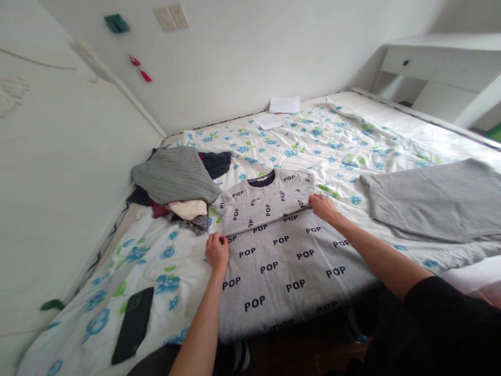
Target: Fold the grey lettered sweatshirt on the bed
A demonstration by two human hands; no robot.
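A light grey sweatshirt [270, 266] printed all over with the word POP lies in front of me on the bed, its dark-lined neckline facing away. A fold runs across its chest between my hands. At the left end of that fold, my left hand [217, 250] pinches the fabric with curled fingers. My right hand [323, 207] grips the sweatshirt at the fold's right end, near the sleeve. The lower part of the sweatshirt spreads toward me and reaches the bed's front edge.
A heap of clothes with a grey ribbed knit [172, 175] on top sits at the left. Folded grey ribbed clothing [434, 201] lies at the right. A black phone [133, 325] rests on the floral sheet [166, 256]. Papers [284, 104] lie by the wall; a white desk [442, 62] stands behind.
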